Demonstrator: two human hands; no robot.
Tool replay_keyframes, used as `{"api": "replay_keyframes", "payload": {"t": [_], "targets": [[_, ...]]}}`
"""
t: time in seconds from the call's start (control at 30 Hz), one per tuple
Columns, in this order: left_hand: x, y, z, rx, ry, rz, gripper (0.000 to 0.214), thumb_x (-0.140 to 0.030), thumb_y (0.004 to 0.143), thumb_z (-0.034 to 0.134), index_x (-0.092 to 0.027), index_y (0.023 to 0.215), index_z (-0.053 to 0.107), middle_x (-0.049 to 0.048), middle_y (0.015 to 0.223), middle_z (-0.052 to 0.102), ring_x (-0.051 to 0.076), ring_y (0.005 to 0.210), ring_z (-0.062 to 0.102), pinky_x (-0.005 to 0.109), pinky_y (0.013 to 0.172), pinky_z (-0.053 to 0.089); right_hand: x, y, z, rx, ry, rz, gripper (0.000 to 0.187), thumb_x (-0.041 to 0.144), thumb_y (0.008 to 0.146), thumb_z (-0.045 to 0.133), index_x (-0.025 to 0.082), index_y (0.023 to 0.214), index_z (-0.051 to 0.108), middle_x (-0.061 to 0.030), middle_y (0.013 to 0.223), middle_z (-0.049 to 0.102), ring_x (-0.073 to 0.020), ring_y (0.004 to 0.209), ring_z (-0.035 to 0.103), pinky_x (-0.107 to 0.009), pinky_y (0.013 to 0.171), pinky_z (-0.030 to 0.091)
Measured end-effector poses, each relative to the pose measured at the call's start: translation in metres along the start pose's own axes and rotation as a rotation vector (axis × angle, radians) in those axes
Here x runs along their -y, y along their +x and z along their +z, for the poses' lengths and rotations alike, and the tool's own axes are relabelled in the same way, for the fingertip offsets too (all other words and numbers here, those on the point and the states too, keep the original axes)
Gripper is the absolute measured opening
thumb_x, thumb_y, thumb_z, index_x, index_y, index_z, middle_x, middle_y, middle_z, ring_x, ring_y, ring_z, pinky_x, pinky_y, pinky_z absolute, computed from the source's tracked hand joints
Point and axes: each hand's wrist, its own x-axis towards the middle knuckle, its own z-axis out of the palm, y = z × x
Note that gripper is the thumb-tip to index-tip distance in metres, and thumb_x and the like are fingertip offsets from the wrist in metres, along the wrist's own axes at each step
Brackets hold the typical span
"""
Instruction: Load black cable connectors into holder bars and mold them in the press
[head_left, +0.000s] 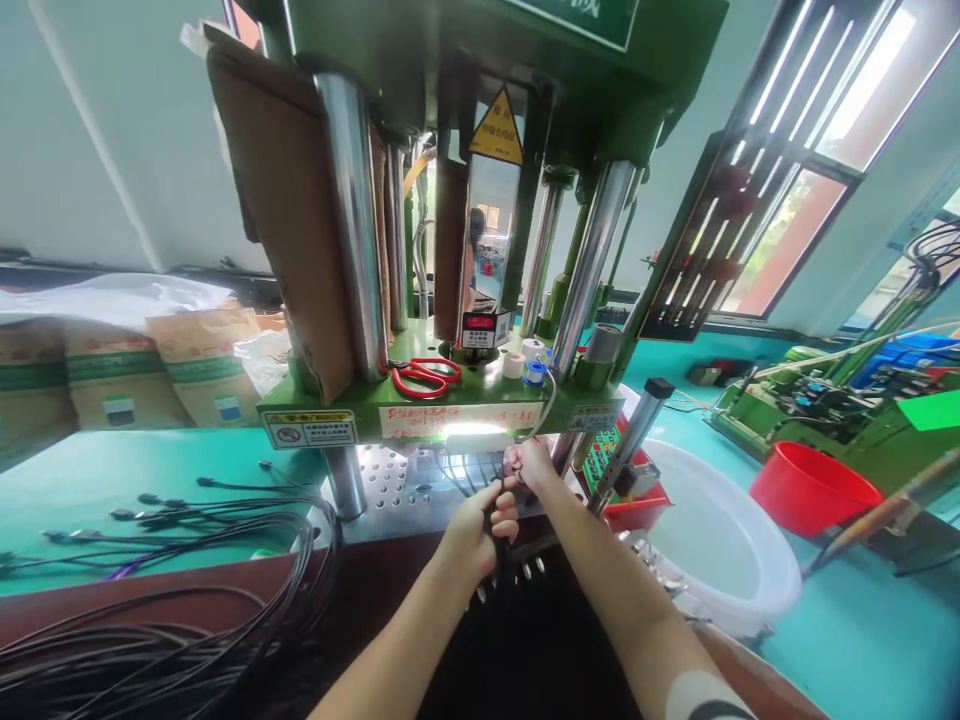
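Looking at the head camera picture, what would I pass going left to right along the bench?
Paper sacks → loose black cables → left hand gripping a cable bundle → right hand → white basin → red bucket.

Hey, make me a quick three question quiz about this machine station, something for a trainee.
1. True or false: the red-handled scissors lie on the green machine ledge.
2. What does the left hand grip? A) black cables B) a screwdriver C) a cup
3. Fill in: the round tub to the right of the right hand is coloured ___.
Key: 1 true; 2 A; 3 white.
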Motion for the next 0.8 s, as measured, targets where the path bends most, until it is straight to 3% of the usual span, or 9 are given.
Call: {"api": "replay_keyframes", "payload": {"t": [0.1,0.23,0.37,0.47,0.53,0.6,0.7,0.77,0.8], "targets": [[0.018,-0.023,0.002,-0.068,-0.02,-0.024,0.023,-0.018,0.091,0.033,-0.01,0.078,0.05,-0.0087,0.046,0.025,0.001,0.03,0.023,0.008,0.028,0.013,-0.001,-0.009,-0.006,-0.035,0.026,0.03,0.018,0.031,0.083,0.048,0.017,0.073,0.047,0.0063,0.043,0.047,-0.0053,0.029,0.038,-0.015,0.027,0.019],[0.052,-0.059,-0.015,-0.131,0.018,-0.041,0.019,-0.018,0.088,0.04,-0.009,0.079,0.054,-0.0079,0.047,0.025,0.001,0.031,0.021,0.009,0.029,0.01,0.002,-0.023,-0.013,-0.044,0.052,0.043,0.011,0.029,0.075,0.048,0.019,0.076,0.046,0.0072,0.038,0.046,-0.0064,0.026,0.036,-0.016,0.027,0.02],[0.086,-0.09,-0.044,-0.049,0.11,-0.058,0.017,-0.026,0.074,0.066,-0.011,0.078,0.059,-0.0072,0.046,0.029,0.001,0.033,0.021,0.011,0.029,0.012,0.002,-0.038,-0.023,-0.044,0.029,0.038,0.014,0.032,0.073,0.048,0.019,0.078,0.045,0.0051,0.04,0.051,-0.007,0.03,0.04,-0.015,0.029,0.022],[0.082,-0.117,-0.048,0.022,0.197,-0.018,0.02,-0.032,0.071,0.068,-0.015,0.078,0.06,-0.0065,0.046,0.03,0.001,0.033,0.018,0.012,0.029,0.014,-0.001,-0.047,-0.034,-0.037,-0.031,0.038,0.015,0.033,0.073,0.047,0.019,0.077,0.046,0.0039,0.042,0.052,-0.0078,0.032,0.043,-0.015,0.03,0.025],[0.053,-0.142,-0.035,-0.002,0.238,0.116,0.016,-0.031,0.079,0.059,-0.015,0.078,0.06,-0.006,0.046,0.029,0.002,0.033,0.017,0.013,0.028,0.015,-0.003,-0.052,-0.044,-0.027,-0.089,0.046,0.017,0.034,0.073,0.047,0.018,0.077,0.047,0.0038,0.042,0.052,-0.0074,0.03,0.042,-0.016,0.029,0.025],[0.005,-0.171,-0.014,-0.075,0.279,0.399,0.021,-0.025,0.086,0.044,-0.015,0.075,0.059,-0.006,0.045,0.025,0.003,0.032,0.015,0.014,0.027,0.015,-0.005,-0.056,-0.056,-0.004,-0.153,0.056,0.019,0.035,0.074,0.047,0.017,0.078,0.047,0.0037,0.042,0.052,-0.0068,0.029,0.041,-0.015,0.029,0.025],[-0.093,-0.205,0.01,-0.111,0.314,1.0,0.023,-0.015,0.088,0.033,-0.015,0.073,0.052,-0.0064,0.047,0.025,0.003,0.034,0.022,0.012,0.03,0.021,-0.002,-0.062,-0.076,0.093,-0.26,0.085,0.022,0.038,0.075,0.047,0.016,0.08,0.048,0.0014,0.048,0.056,-0.008,0.033,0.046,-0.016,0.032,0.031],[-0.16,-0.212,0.009,-0.12,0.377,1.247,0.019,-0.017,0.086,0.038,-0.015,0.068,0.044,-0.0078,0.047,0.026,0.002,0.036,0.023,0.011,0.033,0.02,0.002,-0.063,-0.089,0.198,-0.343,0.099,0.024,0.037,0.072,0.053,0.016,0.082,0.051,-0.0012,0.056,0.061,-0.0109,0.041,0.054,-0.02,0.039,0.04],[-0.189,-0.21,0.002,-0.224,0.405,1.335,0.022,-0.017,0.086,0.038,-0.016,0.064,0.039,-0.0087,0.045,0.023,0.002,0.035,0.019,0.012,0.034,0.019,0.003,-0.063,-0.095,0.248,-0.389,0.095,0.024,0.034,0.07,0.057,0.015,0.084,0.054,-0.0016,0.06,0.062,-0.0123,0.046,0.057,-0.023,0.044,0.045]]}}
